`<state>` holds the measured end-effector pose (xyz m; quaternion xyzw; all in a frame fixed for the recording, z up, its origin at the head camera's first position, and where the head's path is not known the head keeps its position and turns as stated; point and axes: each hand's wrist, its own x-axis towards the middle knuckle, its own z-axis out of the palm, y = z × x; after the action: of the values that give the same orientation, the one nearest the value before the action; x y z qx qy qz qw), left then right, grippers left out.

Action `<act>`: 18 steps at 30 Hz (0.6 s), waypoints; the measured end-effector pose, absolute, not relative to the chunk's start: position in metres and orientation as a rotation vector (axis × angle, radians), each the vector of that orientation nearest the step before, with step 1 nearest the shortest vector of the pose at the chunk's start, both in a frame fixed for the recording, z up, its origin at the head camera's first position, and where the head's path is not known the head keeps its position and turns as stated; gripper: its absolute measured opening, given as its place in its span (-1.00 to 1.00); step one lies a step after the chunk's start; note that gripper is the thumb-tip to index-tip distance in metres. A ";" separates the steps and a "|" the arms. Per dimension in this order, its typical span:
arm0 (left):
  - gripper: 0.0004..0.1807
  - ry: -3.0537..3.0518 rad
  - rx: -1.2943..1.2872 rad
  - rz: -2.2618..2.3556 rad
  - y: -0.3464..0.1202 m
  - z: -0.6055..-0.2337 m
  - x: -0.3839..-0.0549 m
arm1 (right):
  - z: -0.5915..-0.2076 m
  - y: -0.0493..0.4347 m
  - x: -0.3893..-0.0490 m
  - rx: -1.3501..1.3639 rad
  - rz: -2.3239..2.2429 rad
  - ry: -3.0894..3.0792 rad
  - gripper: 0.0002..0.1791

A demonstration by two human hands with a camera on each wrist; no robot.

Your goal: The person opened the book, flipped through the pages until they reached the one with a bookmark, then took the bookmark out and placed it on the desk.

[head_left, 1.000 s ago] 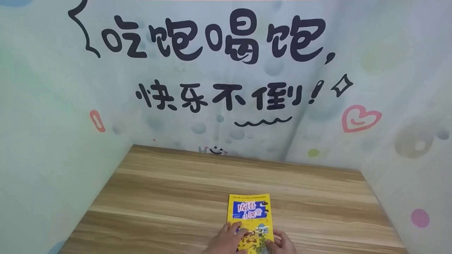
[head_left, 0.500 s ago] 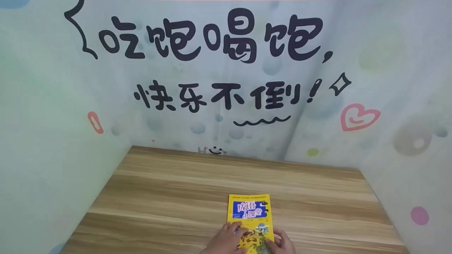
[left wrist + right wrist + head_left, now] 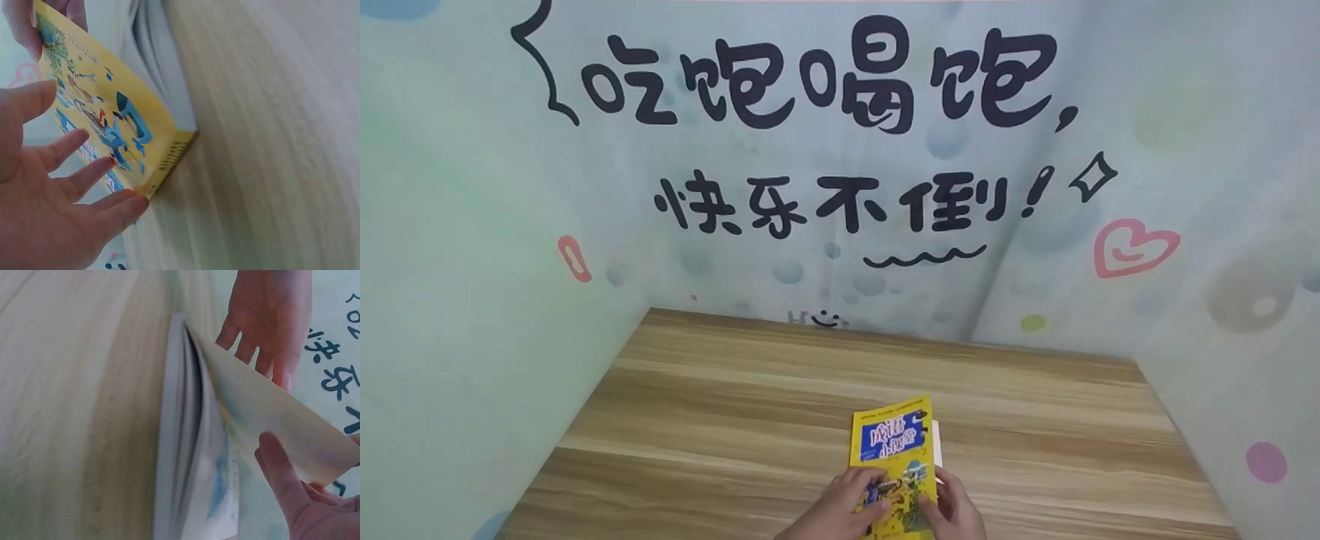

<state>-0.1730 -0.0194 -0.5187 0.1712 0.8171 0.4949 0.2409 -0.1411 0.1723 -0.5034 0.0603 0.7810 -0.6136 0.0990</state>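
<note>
A paperback book (image 3: 894,441) with a yellow cover and a blue title panel lies on the table near the front. My right hand (image 3: 958,514) pinches the cover's free edge, thumb on the front. In the right wrist view the cover (image 3: 275,413) stands tilted up from the page block (image 3: 183,439), its pale inner side showing. My left hand (image 3: 840,508) is at the spine side, and in the left wrist view its fairly straight, spread fingers (image 3: 126,214) lie at the cover, the lowest near the spine. Part of the cover's lower half is hidden by the hands.
A wood-grain table (image 3: 720,405) spreads behind and beside the book. Pale printed cloth walls (image 3: 840,150) with black lettering and coloured dots enclose it at the back, left and right.
The cover, earlier flat, has been lifted at its right edge by my right hand, exposing white pages. My left fingers have shifted slightly on the cover. The head view has swung a little.
</note>
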 end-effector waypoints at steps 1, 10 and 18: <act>-0.43 2.194 0.442 1.447 -0.019 -0.517 -0.172 | -0.500 0.169 -0.140 0.141 -1.813 2.330 -0.18; -0.35 2.068 0.280 2.016 -0.016 -0.482 -0.165 | -0.497 0.130 -0.133 -0.560 -1.774 2.631 -0.43; -0.40 2.309 0.227 2.024 -0.034 -0.478 -0.170 | -0.526 0.101 -0.132 -1.097 -1.433 3.060 -0.40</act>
<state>-0.1696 -0.0343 -0.4776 0.0738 0.7496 0.6571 0.0313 -0.1322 0.1009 -0.5255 -0.3022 0.8432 -0.3950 -0.2041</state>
